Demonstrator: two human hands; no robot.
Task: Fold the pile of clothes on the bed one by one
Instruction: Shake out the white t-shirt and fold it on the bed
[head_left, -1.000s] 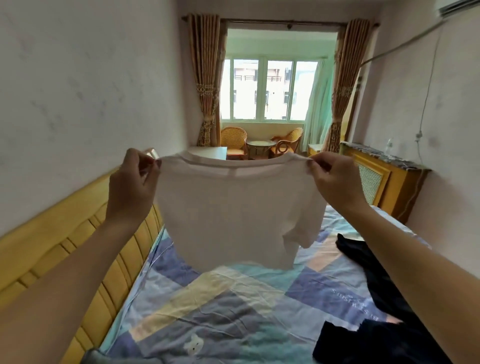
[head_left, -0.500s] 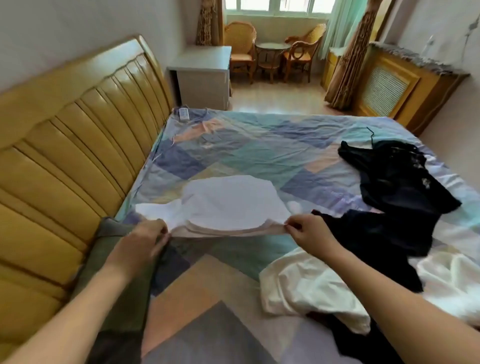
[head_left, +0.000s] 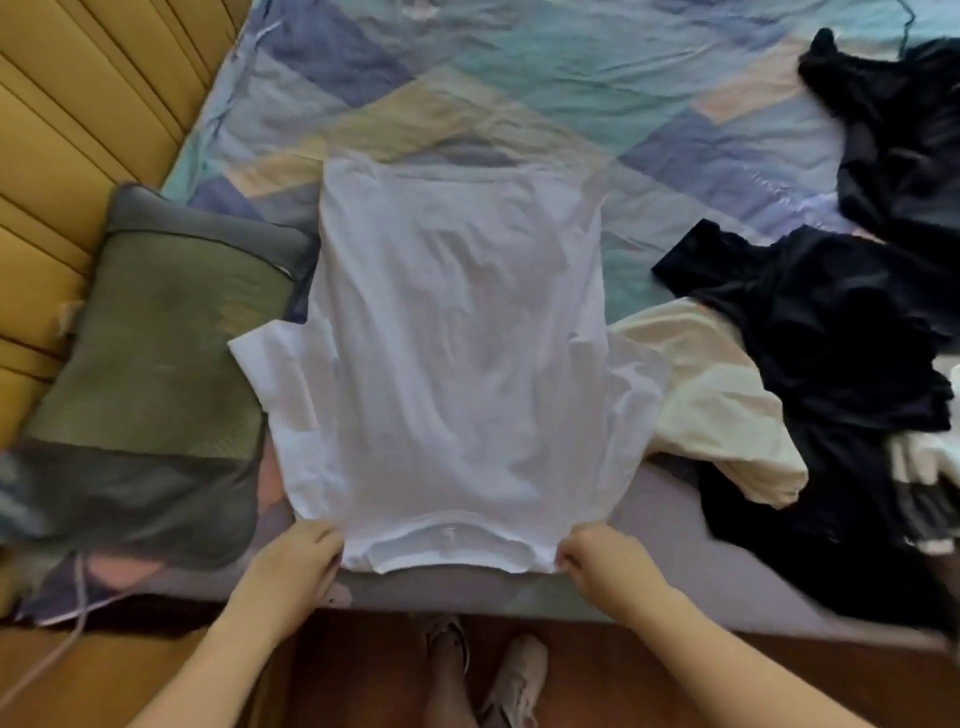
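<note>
Head view: left hand (head_left: 293, 564) and right hand (head_left: 602, 564) each pinch a shoulder corner of the white T-shirt (head_left: 457, 343), spread flat at the bed's (head_left: 545, 93) near edge, between the grey-green pillow (head_left: 156, 364) and the dark clothes pile (head_left: 831, 353).

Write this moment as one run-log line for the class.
stage: shirt laid flat | white T-shirt on bed | left hand, right hand pinch shoulders | unfolded pile right
</note>
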